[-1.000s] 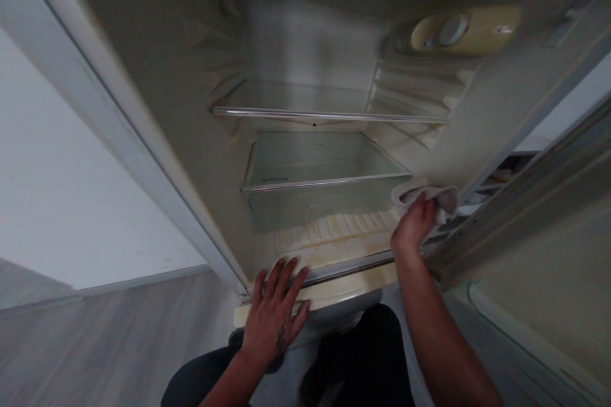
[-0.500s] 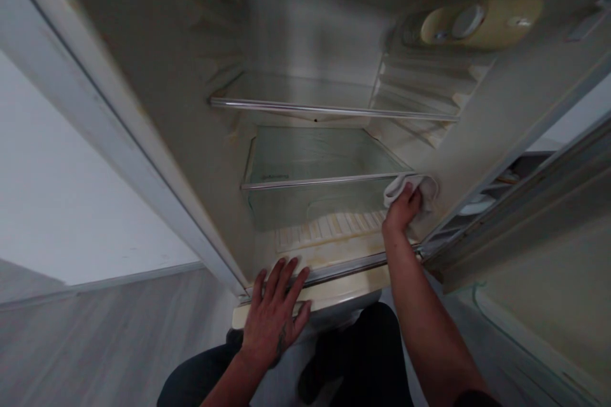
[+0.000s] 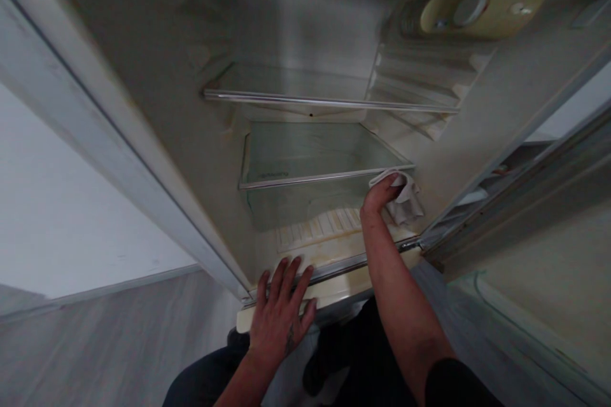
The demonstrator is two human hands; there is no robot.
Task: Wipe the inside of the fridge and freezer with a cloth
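My right hand (image 3: 379, 194) grips a whitish cloth (image 3: 405, 206) inside an open refrigerator, at the right end of the lower glass shelf (image 3: 324, 149). Part of the cloth hangs below my fingers, close to the right inner wall (image 3: 432, 175). With fingers spread, my left hand (image 3: 281, 315) lies flat on the front edge (image 3: 334, 292) of the fridge's bottom. Behind it is the ribbed, yellow-stained floor (image 3: 319, 229) of the compartment.
An upper glass shelf (image 3: 329, 102) with a metal front strip spans the fridge above. A yellowed control housing with a round dial (image 3: 470, 7) sits at upper right. The open door (image 3: 539, 184) with its racks stands on the right.
My right hand has moved left with the cloth, and its wrist has turned so that more of the cloth hangs down. The left hand stays on the edge.
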